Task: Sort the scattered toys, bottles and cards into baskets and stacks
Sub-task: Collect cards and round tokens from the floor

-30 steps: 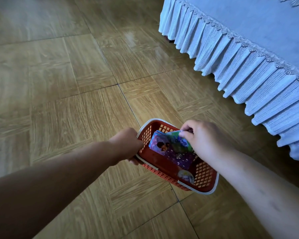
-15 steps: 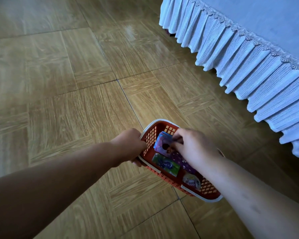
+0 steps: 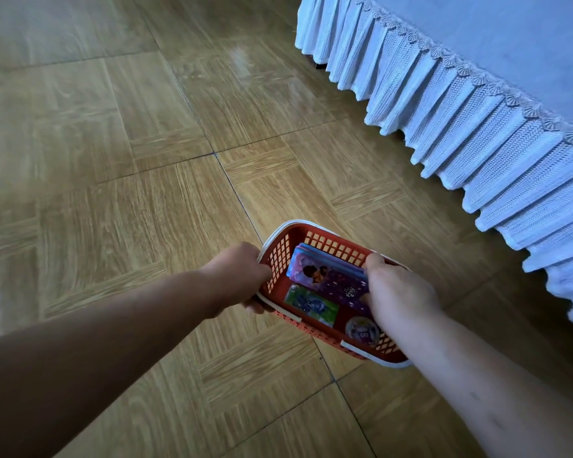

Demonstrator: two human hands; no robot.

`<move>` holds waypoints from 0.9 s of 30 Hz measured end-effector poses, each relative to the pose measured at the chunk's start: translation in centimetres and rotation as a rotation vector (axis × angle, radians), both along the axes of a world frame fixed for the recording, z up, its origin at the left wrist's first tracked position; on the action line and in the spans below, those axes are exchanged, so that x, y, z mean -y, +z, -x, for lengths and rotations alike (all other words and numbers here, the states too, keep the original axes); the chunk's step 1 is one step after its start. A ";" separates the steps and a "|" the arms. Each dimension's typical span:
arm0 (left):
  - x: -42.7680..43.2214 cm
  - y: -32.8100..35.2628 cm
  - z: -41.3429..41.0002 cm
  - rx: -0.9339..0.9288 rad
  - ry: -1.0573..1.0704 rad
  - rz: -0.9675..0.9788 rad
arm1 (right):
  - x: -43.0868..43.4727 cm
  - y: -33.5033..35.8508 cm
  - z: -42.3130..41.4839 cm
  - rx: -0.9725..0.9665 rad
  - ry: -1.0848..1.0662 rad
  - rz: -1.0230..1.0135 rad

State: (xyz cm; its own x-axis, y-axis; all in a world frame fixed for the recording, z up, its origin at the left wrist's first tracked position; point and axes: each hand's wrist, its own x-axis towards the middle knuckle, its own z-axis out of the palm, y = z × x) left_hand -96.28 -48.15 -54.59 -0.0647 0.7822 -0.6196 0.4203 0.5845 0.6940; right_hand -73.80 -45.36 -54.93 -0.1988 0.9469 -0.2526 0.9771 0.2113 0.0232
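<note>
The left hand point(image 3: 242, 279) curls round the rim of the red basket point(image 3: 331, 242), while the right hand point(image 3: 398, 294) pinches one end of the purple card stack point(image 3: 325, 276) inside it, which is likely light, stiff and slippery and best held by its edges.

One basket point(image 3: 332, 243), one card stack point(image 3: 326, 276), two loose cards point(image 3: 311, 304)

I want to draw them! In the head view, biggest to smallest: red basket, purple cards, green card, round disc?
red basket
purple cards
green card
round disc
All lie close together, so nearness hardly matters.
</note>
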 end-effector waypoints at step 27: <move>0.6 1.7 -0.4 0.004 0.012 -0.052 | 0.5 1.4 3.1 -0.234 0.035 0.146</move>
